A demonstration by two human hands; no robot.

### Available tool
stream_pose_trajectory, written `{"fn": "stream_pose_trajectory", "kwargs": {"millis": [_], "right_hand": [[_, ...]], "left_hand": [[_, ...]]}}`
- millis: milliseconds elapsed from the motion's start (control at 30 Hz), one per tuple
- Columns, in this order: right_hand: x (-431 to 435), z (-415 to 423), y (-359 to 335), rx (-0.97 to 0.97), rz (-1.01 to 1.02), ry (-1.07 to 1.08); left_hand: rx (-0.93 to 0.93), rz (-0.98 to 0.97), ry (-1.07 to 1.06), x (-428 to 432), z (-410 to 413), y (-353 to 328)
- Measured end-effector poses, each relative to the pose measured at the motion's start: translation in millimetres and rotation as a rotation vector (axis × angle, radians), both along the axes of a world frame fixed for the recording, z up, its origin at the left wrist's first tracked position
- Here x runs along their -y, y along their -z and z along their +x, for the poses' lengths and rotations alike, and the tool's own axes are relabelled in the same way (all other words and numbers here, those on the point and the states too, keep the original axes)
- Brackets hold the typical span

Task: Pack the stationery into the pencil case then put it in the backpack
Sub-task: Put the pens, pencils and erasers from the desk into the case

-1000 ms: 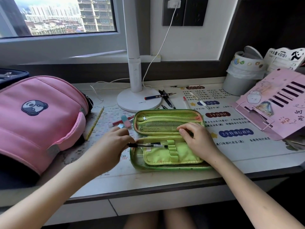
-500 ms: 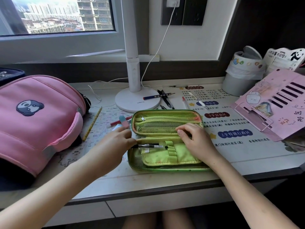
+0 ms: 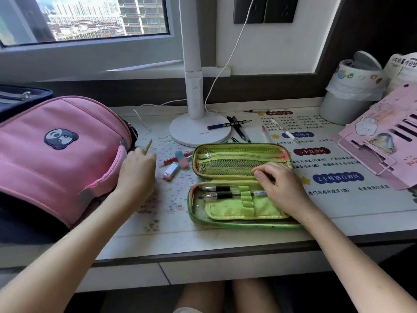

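Slim yellow wooden pencil (image 3: 149, 145), the next item to pack, lies on the pale printed worktop (image 3: 203, 238). Its long axis runs away from the person, and its far end juts out beyond the knuckles of the left grip (image 3: 137, 168). That grip covers the pencil's near part with fingers bent down. Whether they have clenched on it cannot be told, since the fingertips are hidden. The open green fabric pencil case (image 3: 239, 186) lies to the right of this grip, its length crosswise to the pencil, so a quarter-turn is likely needed before the pencil is stowed. The right grip (image 3: 277, 184) is well apart from the pencil. It grasps the case at its middle fold with curled fingers and thumb, probably to steady it. Two black pens (image 3: 214, 192) sit in the case's elastic loops. Between left grip and case lie two small erasers (image 3: 178, 164) and a red pen (image 3: 171, 160). Touching the left grip's outer side is the pink padded backpack (image 3: 56, 154). Beyond stand a white lamp base (image 3: 199, 132) and a window (image 3: 90, 16).
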State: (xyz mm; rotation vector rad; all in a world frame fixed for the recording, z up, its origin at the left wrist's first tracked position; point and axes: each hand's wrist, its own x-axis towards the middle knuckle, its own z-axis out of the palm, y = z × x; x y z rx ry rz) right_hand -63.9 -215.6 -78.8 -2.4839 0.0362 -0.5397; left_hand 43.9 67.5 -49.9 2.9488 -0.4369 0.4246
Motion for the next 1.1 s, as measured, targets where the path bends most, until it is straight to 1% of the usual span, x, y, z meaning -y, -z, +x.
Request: {"fn": "stream_pose_trajectory", "kwargs": {"millis": [33,100,167,300,400,533,633,700,767,833,900,1000,1100], "right_hand": [[-0.6,-0.1,-0.1,-0.003,-0.003,-0.004],[-1.1,-0.4,-0.5,-0.012,-0.003,-0.008],[-0.7,-0.7,-0.1,-0.013,-0.015,-0.007],[-0.4,-1.2,1.6,-0.005,-0.045,0.005],[-0.5,-1.3,2.0,-0.005,-0.057,0.004],[-1.4,-1.6,1.3,-0.017,-0.062,0.003],[-2.0,-2.3,0.8,-0.017,-0.066,0.007],[-1.7,-2.6,0.7,-0.019,-0.070,0.008],[-1.6,-2.7,0.0,-0.024,-0.071,0.006],[-1.9,-3.0,-0.4,-0.025,-0.066,0.004],[-1.7,-3.3,-0.3,-0.022,-0.059,0.004],[-2.2,-3.4,-0.9,-0.025,-0.052,0.002],[-2.2,-4.0,-1.6,-0.020,-0.031,-0.002]], "left_hand": [[-0.057,0.083,-0.029,-3.3,6.2,2.9],[-0.103,0.154,-0.007,-1.6,13.8,8.0],[-0.069,0.185,-0.011,5.1,21.5,10.6],[-0.021,0.214,-0.135,11.4,38.0,17.9],[-0.084,0.150,-0.223,15.2,45.4,18.8],[-0.084,0.112,-0.160,21.9,41.9,13.0],[-0.141,0.110,-0.107,18.1,40.2,10.5],[-0.202,0.045,-0.072,15.6,39.6,7.4],[-0.251,-0.133,-0.046,16.4,35.6,-1.0],[-0.268,-0.336,0.025,17.8,26.4,-12.2],[-0.274,-0.435,0.162,18.3,10.6,-21.9],[-0.179,-0.412,0.425,13.4,-17.3,-27.0],[-0.108,-0.425,0.586,6.0,-32.5,-19.6]]}}
